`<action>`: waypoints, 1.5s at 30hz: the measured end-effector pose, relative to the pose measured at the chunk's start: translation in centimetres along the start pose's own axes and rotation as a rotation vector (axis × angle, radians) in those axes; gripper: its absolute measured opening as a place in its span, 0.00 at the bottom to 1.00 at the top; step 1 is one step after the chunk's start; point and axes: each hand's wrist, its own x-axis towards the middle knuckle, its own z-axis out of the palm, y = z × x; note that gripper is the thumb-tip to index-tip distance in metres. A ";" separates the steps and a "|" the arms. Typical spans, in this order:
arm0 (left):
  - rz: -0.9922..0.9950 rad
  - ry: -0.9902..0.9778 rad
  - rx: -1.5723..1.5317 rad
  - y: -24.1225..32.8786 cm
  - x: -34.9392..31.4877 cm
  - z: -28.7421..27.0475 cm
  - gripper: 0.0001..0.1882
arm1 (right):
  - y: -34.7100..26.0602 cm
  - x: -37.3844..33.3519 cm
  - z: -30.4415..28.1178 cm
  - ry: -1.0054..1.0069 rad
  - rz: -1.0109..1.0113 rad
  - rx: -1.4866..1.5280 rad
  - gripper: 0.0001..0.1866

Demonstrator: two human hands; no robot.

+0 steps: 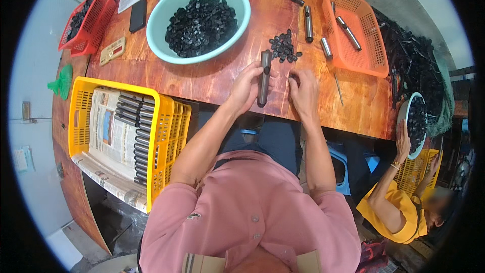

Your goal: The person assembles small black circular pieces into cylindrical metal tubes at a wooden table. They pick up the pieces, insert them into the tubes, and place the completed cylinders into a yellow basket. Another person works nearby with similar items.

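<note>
My left hand point(247, 87) is wrapped round a dark grey metal tube point(263, 81), which stands nearly upright in the picture over the table's near edge. A black spot shows on its upper part. Just to the right, my right hand point(304, 91) is closed in a pinch, with a small black piece partly showing at the fingertips. Beyond both hands lies a loose pile of small black oval pieces point(284, 46) on the wooden table point(217, 81). A thin metal rod point(339, 90) rests to the right of my right hand.
A light-green basin point(156, 33) holds many black pieces. Tubes lie near an orange basket point(371, 53); more line a yellow crate point(156, 146) with newspaper. Red baskets point(96, 33), a phone point(138, 15) and a co-worker in yellow point(394, 212) with a bowl point(417, 126) are around.
</note>
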 end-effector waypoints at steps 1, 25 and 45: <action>0.020 -0.034 0.026 0.3 0.0 0.3 0.23 | 0.1 -0.2 0.0 0.024 -0.015 0.017 0.10; 0.032 -0.152 0.317 2.3 0.7 1.9 0.21 | 0.8 -0.9 0.6 0.186 -0.065 -0.012 0.13; 0.161 -0.078 0.516 4.4 4.2 2.6 0.19 | 0.9 -0.2 0.6 0.215 0.017 -0.015 0.11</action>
